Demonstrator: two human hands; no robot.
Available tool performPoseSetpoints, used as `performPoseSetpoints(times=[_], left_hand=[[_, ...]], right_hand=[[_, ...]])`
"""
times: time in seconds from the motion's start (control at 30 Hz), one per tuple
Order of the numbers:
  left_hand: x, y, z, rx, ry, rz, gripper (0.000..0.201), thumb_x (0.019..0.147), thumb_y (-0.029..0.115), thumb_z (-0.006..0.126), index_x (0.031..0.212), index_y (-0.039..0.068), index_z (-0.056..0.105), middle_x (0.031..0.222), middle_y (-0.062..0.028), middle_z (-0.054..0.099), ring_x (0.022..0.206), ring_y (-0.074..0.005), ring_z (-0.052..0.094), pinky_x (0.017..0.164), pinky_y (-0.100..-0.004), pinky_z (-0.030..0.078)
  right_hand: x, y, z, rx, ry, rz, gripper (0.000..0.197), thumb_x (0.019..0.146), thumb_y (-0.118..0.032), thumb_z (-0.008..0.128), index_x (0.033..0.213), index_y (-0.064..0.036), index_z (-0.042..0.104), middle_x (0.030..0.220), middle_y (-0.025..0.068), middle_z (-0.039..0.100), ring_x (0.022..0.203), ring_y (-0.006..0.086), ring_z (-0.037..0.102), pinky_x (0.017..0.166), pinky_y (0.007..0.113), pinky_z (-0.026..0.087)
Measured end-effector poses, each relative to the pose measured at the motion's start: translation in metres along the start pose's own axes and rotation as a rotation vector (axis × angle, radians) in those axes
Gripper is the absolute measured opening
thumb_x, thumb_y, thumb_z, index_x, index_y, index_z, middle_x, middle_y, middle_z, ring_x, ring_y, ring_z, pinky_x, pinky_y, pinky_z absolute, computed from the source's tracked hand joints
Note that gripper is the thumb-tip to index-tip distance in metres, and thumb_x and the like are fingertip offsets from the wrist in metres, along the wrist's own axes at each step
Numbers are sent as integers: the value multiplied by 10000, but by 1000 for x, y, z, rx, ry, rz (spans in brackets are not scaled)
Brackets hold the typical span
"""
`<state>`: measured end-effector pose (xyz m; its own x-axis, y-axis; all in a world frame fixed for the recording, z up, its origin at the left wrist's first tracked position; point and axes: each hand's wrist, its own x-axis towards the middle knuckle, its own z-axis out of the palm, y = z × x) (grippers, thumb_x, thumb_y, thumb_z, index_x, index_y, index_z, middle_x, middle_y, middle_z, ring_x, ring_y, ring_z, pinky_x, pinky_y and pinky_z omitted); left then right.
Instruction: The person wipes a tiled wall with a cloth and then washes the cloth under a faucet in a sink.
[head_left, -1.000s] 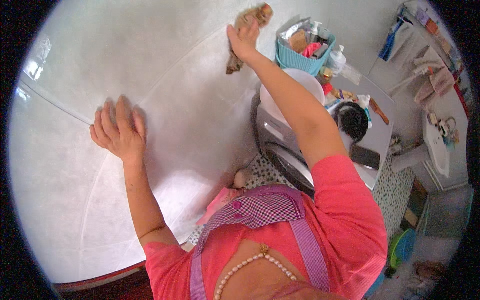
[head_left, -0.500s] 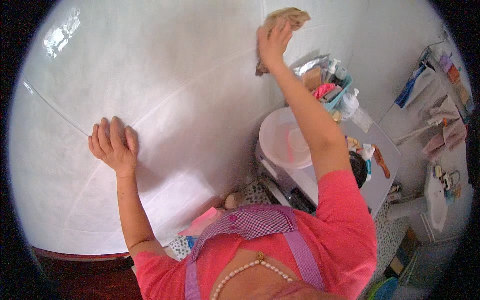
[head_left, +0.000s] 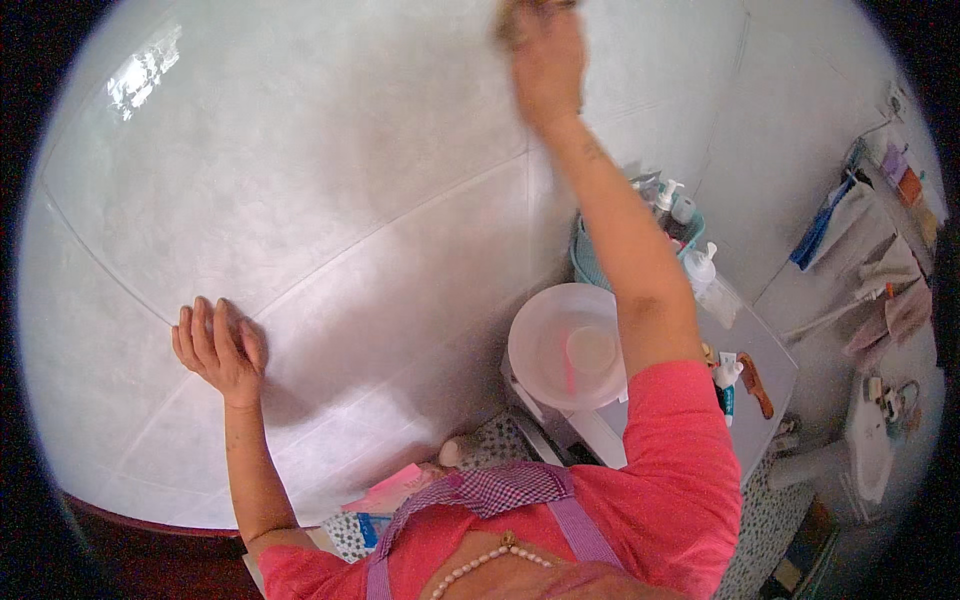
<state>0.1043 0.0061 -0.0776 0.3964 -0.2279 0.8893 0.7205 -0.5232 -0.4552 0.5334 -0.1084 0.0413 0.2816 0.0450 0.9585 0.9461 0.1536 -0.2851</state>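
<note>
A glossy white tiled wall (head_left: 360, 210) fills the left and middle of the view. My left hand (head_left: 222, 350) rests on it with stretched, slightly spread fingers near a tile joint, holding nothing. High up at the top edge, my right hand (head_left: 550, 80) is on the wall, smeared by motion. Its fingers are closed on a brownish cloth (head_left: 516, 22), which is partly cut off by the frame. My right arm crosses in front of a teal basket (head_left: 588, 255) of bottles and hides part of it.
Below my right arm, a translucent basin (head_left: 535, 350) stands on a light table. Beside it are a pump bottle (head_left: 700, 264), a tube (head_left: 728, 395) and a brown comb (head_left: 757, 385). Cloths (head_left: 852, 212) hang at the right, above a white sink (head_left: 872, 445).
My right hand has moved up the wall with the cloth, partly past the frame's top. The view has tilted upward, so basin and basket sit lower; my left hand remains on the wall.
</note>
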Motion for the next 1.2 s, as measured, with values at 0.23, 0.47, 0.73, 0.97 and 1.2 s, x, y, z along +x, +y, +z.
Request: performPoseSetpoints(times=[0.23,0.47,0.73,0.97,1.2], left_hand=[[1,1,-4,4,-15,-13,308,858,202,545,1130,72,608,1291,-118,498,1238,-298,406,1046,-460,282],[8,8,0,-15,0,-13,304,863,207,537,1126,76,615,1296,-119,493,1245,-302,397,1047,-462,284],[3,4,0,-18,0,-4,306,851,172,554,1139,83,607,1290,-119,508,1255,-287,406,1053,-456,280],[1,-1,-3,-54,9,5,308,843,157,566,1141,86,595,1281,-118,517,1261,-283,406,1064,-445,272],[0,2,2,-27,-10,5,309,860,176,566,1150,71,586,1284,-146,510,1241,-323,427,1045,-478,295]], right_hand=[[-32,156,-14,-455,251,250,412,926,-222,378,1232,33,483,1387,184,391,1316,373,285,1084,477,225],[-121,129,6,-404,141,264,530,943,-239,376,1399,14,288,1460,247,232,1366,408,171,1124,501,97],[-92,18,22,-208,-50,-166,526,896,-265,479,1386,-114,363,1448,236,238,1311,503,190,1067,581,164],[8,45,5,-237,89,-181,457,898,-190,424,1328,-33,417,1369,229,371,1271,423,310,1044,508,255],[50,136,-30,-171,163,153,489,880,-261,406,1328,-67,429,1375,199,391,1238,443,332,1050,489,263]])
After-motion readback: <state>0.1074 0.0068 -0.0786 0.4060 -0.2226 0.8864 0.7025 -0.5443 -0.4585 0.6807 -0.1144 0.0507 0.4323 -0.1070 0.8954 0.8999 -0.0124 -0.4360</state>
